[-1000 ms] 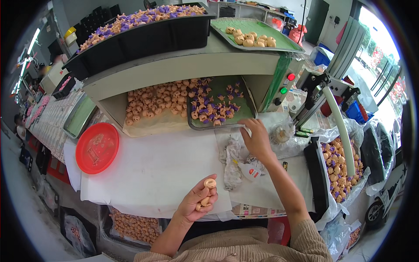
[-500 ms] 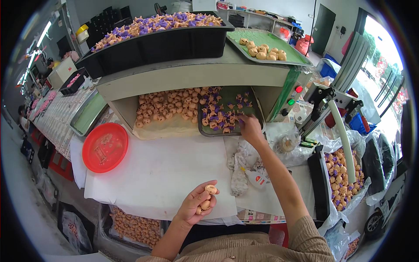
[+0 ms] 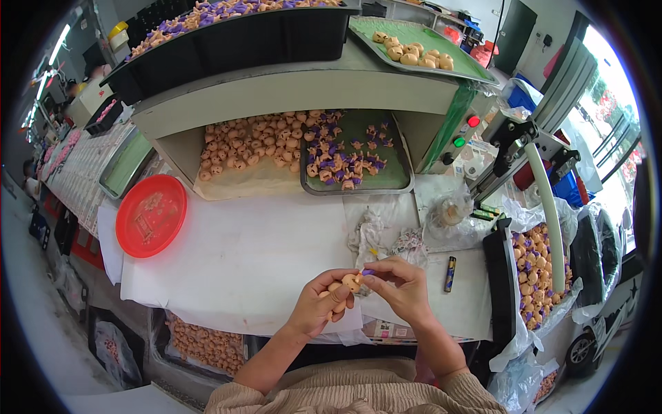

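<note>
Over the white tabletop (image 3: 241, 262), the left hand (image 3: 324, 303) clasps tan toy heads (image 3: 345, 284) while right hand (image 3: 403, 286) fingers pinch a small purple piece (image 3: 367, 272) against one. Judging by the heaped grey tray (image 3: 396, 185), many pieces remain unjoined.

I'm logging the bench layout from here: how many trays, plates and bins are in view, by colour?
Black bins: 2, the second at the right
Green trays: 2, the second at the left
Grey tray with purple pieces: 1
Red round plate: 1
Total: 6
</note>
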Motion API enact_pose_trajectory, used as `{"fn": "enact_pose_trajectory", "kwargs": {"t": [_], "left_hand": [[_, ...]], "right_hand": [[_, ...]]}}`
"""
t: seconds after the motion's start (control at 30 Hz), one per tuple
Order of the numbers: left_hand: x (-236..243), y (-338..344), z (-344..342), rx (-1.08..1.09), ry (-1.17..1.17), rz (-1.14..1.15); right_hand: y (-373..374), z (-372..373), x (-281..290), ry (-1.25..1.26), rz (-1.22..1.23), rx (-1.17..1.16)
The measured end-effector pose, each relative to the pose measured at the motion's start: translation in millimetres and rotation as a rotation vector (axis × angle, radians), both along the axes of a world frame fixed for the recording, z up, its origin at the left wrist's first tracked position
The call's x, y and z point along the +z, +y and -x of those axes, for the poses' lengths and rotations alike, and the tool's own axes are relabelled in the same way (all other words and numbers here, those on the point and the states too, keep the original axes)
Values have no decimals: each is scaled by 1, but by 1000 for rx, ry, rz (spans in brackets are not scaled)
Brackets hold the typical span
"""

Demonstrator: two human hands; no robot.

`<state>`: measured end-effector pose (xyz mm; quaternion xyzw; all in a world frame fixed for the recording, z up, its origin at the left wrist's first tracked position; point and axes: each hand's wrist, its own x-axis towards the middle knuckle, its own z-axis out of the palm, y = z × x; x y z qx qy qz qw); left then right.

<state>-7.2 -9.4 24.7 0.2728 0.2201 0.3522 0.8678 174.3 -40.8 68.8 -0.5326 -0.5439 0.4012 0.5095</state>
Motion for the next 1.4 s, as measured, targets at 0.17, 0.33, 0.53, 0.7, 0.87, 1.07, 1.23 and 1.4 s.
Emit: {"fn": "enact_pose_trajectory", "kwargs": {"t": [0.17, 0.33, 0.53, 0.7, 0.87, 1.07, 1.23, 1.4], "left_hand": [[4, -4, -15, 22, 156, -172], [1, -7, -22, -2, 116, -156], [0, -12, -28, 37, 46, -119], [7, -12, -31, 70, 107, -163], [6, -10, -31, 16, 45, -60], [26, -1, -30, 0, 24, 159], [24, -4, -43, -63, 21, 187], [37, -13, -65, -162, -14, 131]], "right_hand": [[-9, -12, -4, 101, -17, -25], [-15, -22, 0, 44, -44, -24], [-19, -22, -5, -36, -125, -25], [-20, -16, -8, 90, -140, -69], [-17, -18, 6, 206, 57, -69], [1, -110, 72, -850, -698, -761], [35, -166, 178, -1185, -1096, -1028], [67, -204, 250, -694, -722, -576]]}}
